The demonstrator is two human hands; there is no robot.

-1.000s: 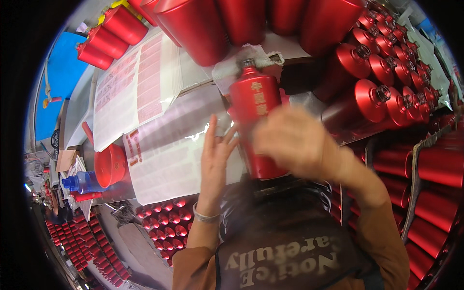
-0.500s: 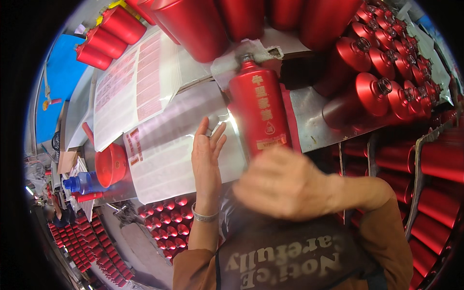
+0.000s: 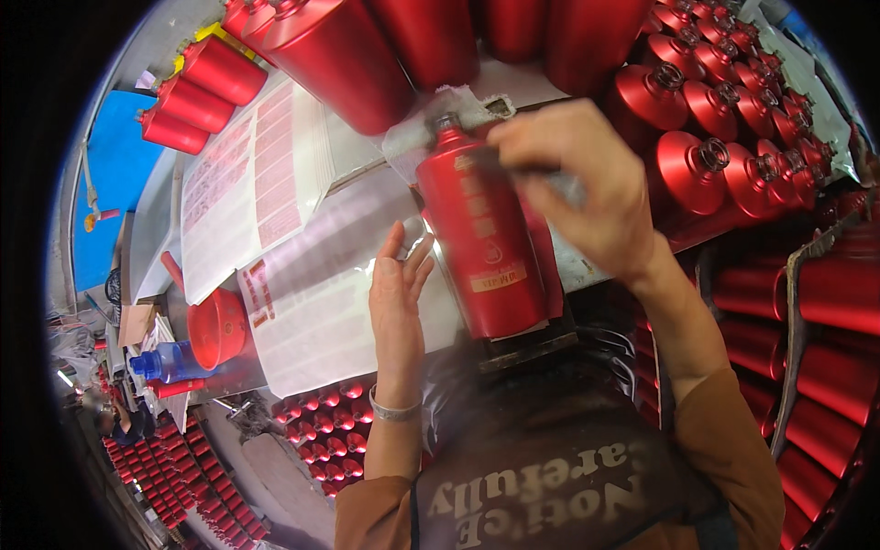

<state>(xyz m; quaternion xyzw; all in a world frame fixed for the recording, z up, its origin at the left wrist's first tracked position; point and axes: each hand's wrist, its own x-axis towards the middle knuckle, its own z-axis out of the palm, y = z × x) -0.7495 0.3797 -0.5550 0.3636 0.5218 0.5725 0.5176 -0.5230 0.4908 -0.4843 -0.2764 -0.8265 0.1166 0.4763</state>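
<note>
Bottle [image 3: 481,229], satin-red, slope-shouldered, lies beside spread, empty left fingers [image 3: 391,244]; right fingers [image 3: 541,137] curl, hold unclear

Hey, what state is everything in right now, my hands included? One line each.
Near red bottle: lying down, gold print facing up.
Left hand: open, nothing visible in its grip.
Right hand: fingers partly curled, blurred; whether it holds anything is unclear.
Printed sheets: lying flat.
Red bowl: open-topped.
Blue bottle: appears capped.
Red bottles on the right: necks uncapped.
</note>
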